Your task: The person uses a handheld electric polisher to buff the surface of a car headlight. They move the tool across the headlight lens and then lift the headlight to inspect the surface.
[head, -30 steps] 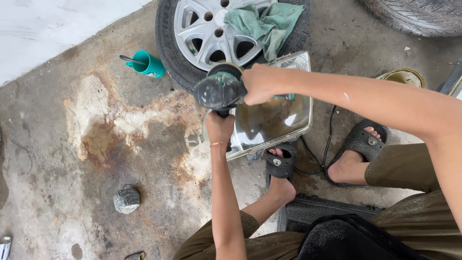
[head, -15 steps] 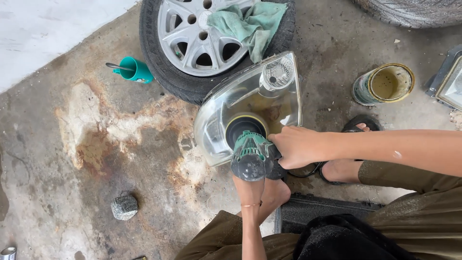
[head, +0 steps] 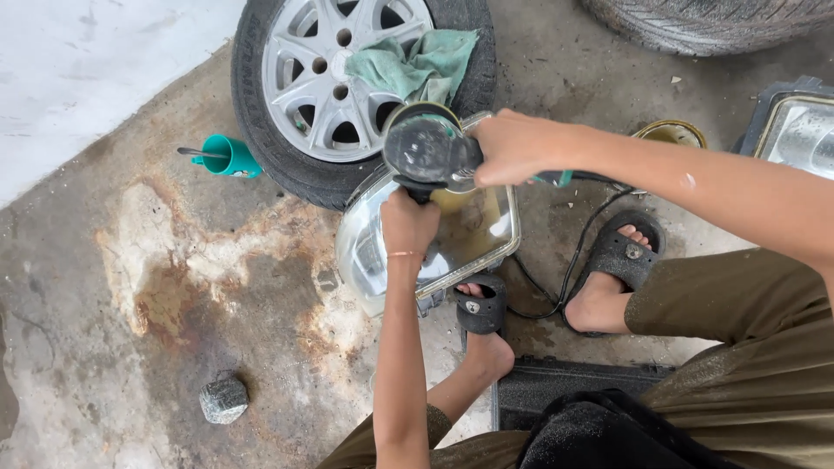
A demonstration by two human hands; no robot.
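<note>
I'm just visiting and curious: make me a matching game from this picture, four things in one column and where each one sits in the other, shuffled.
Things:
1. green cloth
2. teal cup
3. headlight
4. small stone

Places:
A. on the stained concrete floor, lower left, by itself
B. draped over the silver wheel
C. under the polishing tool that the left hand and right hand hold
D. on the floor, left of the tyre

Pairs: 1-B, 2-D, 3-C, 4-A

Soft even daylight, faint shadows, sharp focus, slight wide-angle edge stretch
</note>
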